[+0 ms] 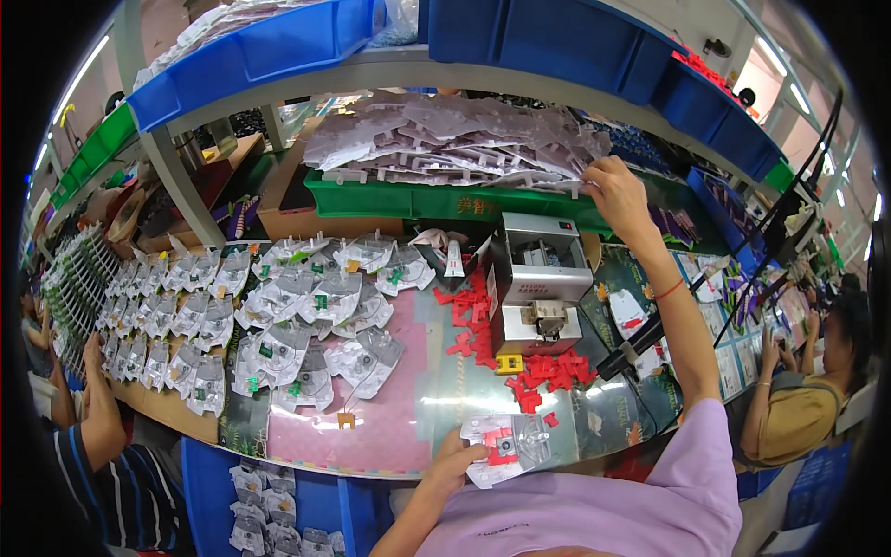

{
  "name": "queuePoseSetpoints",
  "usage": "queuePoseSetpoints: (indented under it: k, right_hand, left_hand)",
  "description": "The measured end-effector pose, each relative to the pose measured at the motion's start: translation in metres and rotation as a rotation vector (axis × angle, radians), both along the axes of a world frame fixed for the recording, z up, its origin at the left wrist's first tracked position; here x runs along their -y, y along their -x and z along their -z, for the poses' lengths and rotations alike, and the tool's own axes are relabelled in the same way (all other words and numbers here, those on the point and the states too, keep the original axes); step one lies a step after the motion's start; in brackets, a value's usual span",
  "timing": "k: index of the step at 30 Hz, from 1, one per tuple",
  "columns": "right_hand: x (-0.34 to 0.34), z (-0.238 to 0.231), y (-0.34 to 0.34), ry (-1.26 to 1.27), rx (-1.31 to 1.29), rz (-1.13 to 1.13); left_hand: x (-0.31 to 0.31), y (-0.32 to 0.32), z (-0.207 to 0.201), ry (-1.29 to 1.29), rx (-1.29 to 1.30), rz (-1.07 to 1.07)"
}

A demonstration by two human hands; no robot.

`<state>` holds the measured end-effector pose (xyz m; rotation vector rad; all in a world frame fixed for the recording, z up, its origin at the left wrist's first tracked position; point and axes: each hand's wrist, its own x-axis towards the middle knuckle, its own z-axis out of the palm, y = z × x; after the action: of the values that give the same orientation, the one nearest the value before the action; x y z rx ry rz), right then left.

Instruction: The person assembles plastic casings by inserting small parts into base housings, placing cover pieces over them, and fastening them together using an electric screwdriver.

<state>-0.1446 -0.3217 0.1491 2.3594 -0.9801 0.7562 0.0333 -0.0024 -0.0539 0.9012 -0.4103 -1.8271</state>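
Observation:
My left hand [449, 464] grips the edge of a clear plastic housing [506, 449] at the table's near edge, with a red plastic clip [502, 446] lying on or fitted into it. My right hand [616, 193] is stretched far forward to the right end of a green bin [408, 200]. Its fingers are bent together beside the heap of translucent plastic panels [455, 139] in that bin; whatever lies between the fingertips is too small to tell. Between my hands stands a silver bench machine [543, 265], with loose red clips [557, 369] around its base.
A yellow block [509, 364] sits before the machine. Many assembled clear housings [278, 353] cover the table's left side. Blue bins [260, 60] fill the shelf overhead. A black rod-like arm [640, 343] slants at right. Co-workers sit left and right; a blue crate [343, 511] stands below.

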Motion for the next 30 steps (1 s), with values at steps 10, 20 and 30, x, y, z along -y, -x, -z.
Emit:
queuePoseSetpoints:
  k: [10, 20, 30]
  right_hand:
    - [-0.044, -0.015, 0.002, 0.222, 0.111, -0.143]
    - [-0.130, 0.001, 0.005, -0.426, 0.476, -0.500]
    - [-0.162, 0.051, 0.023, -1.392, 0.767, -0.470]
  left_hand:
    - [-0.001, 0.002, -0.002, -0.028, 0.008, -0.014]
    - [0.014, -0.016, -0.036, 0.016, 0.109, -0.203]
    - [0.038, -0.010, -0.073, 0.184, 0.172, -0.118]
